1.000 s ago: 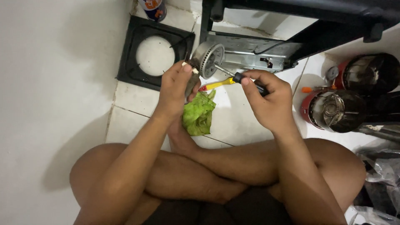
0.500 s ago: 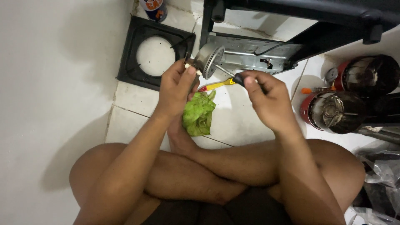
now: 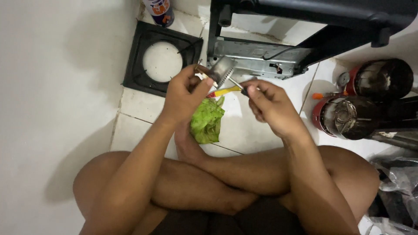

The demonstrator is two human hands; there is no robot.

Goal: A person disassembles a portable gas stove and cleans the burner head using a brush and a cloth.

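Note:
I sit cross-legged on a white tiled floor. My left hand (image 3: 185, 93) grips a small round metal part with slots (image 3: 221, 70), held up in front of me and tilted on edge. My right hand (image 3: 270, 104) pinches the dark handle of a thin screwdriver (image 3: 238, 85) whose shaft points at that metal part. Between the two hands, lower down, a yellow and red tool (image 3: 224, 91) shows above a crumpled green cloth (image 3: 207, 122) lying on the floor by my foot.
A black square frame with a round opening (image 3: 162, 61) lies at the back left. A black appliance with a grey metal underside (image 3: 261, 56) stands behind my hands. Two red and dark round canisters (image 3: 348, 115) and plastic bags (image 3: 394, 187) sit at the right. A spray can (image 3: 159, 11) stands at the top.
The metal part in my left hand has turned from face-on to edge-on. My right hand has moved slightly left, closer to it.

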